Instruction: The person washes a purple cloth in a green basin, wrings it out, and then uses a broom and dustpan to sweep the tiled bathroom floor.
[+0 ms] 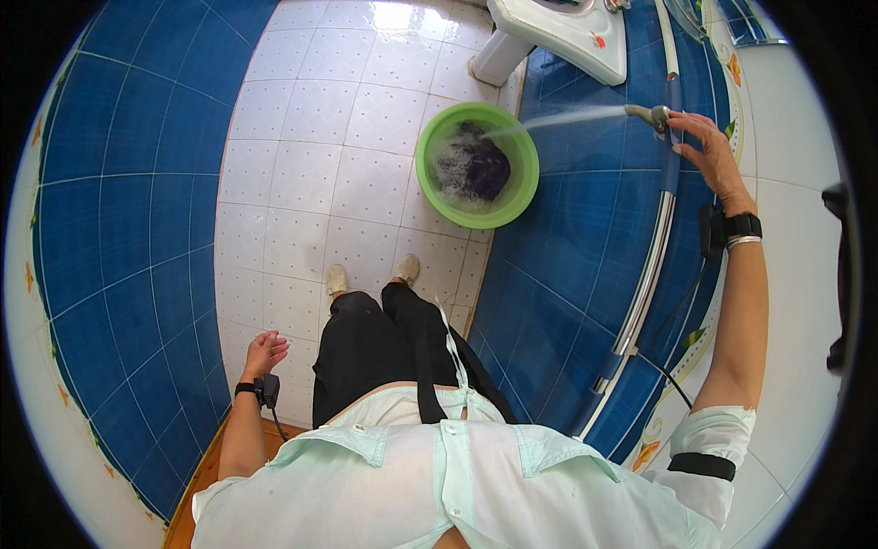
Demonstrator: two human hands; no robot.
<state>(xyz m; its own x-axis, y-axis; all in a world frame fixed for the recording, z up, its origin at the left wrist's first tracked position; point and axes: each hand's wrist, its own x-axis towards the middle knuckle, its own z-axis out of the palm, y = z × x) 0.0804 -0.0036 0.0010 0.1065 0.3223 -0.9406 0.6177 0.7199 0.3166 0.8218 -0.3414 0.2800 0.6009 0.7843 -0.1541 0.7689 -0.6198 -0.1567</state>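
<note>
My right hand [712, 154] reaches up to a small metal tap [647, 113] on the wall pipe, its fingertips closed on the handle end. A white jet of water [576, 118] shoots leftward from the spout into a round green basin [428, 192] on the floor. Inside the basin, a dark purple-black cloth [483, 165] lies bunched in water, with froth and bubbles around it. Hanging low at my left side, my left hand [263, 355] has loosely bent fingers, somewhat apart, and holds nothing.
A white pedestal washbasin [572, 41] stands beyond the green basin. A pipe [651, 265] runs along the blue-tiled wall [567, 238] at right; another blue-tiled wall [137, 220] rises at left. The floor [302, 183] has pale dotted tiles. A black cable [666, 371] hangs by my right arm.
</note>
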